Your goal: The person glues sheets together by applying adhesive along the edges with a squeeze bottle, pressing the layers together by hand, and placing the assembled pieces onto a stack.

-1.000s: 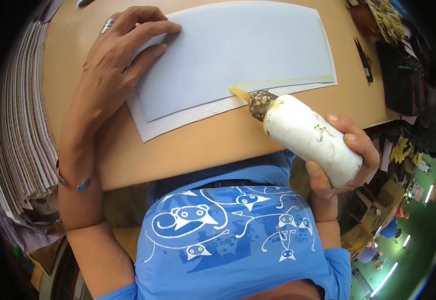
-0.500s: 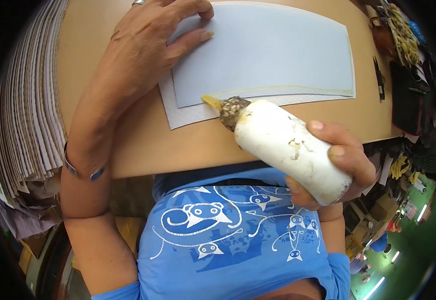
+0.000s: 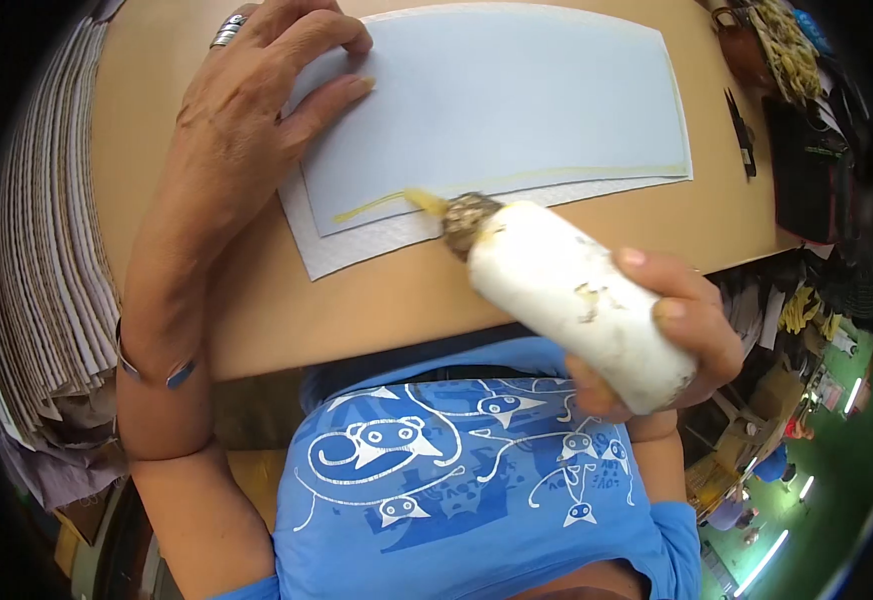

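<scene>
In my right hand [image 3: 682, 325] is a white squeeze bottle [image 3: 582, 300] with dark, crusted build-up round its neck and a yellow nozzle [image 3: 425, 201]. The fingers wrap its base, and the bottle tilts left. Its nozzle tip is at the lower edge of a pale blue sheet [image 3: 487, 100], where a thin yellow glue line [image 3: 367, 207] runs along the border. Beneath that sheet, a whitish piece [image 3: 332, 255] sticks out at the lower left. My left hand [image 3: 267, 100] rests on the blue sheet's left end, thumb and fingers apart.
A tall stack of layered fabric sheets [image 3: 52, 230] stands along the left side. Black-handled snips [image 3: 742, 140], a dark pouch [image 3: 802, 180] and a brown container [image 3: 742, 50] lie at the right of the tan table [image 3: 357, 310]. People show far off at lower right.
The yellow line now reaches the blue sheet's lower left corner, where none showed before. In the view, the sheets and my left hand have shifted left.
</scene>
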The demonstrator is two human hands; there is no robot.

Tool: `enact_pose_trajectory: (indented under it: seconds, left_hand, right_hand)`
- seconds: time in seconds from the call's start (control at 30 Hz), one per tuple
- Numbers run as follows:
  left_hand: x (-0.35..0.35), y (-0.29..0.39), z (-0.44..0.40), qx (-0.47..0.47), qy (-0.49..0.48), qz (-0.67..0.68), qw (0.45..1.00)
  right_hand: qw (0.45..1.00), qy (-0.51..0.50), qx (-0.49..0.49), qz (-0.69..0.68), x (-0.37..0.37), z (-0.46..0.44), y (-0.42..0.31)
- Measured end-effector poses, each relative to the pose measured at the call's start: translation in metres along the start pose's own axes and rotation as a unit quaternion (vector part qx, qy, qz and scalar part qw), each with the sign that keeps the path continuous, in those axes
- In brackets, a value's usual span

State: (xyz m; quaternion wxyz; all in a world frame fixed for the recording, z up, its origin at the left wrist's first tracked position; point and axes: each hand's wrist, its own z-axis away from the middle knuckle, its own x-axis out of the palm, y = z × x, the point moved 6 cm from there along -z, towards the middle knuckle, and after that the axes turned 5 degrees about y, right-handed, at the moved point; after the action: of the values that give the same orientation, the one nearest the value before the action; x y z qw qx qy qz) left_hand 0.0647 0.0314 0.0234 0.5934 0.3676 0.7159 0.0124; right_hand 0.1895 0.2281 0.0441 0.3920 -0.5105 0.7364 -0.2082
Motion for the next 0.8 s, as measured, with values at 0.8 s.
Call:
enact_pose_trajectory:
  seconds: [0.8]
  left_hand:
    - [-0.010,-0.001,0.005,0.009,0.012,0.002,1.000]
  right_hand:
    - [0.875,0.383,0.263,-0.133,-0.144,0.015,0.091]
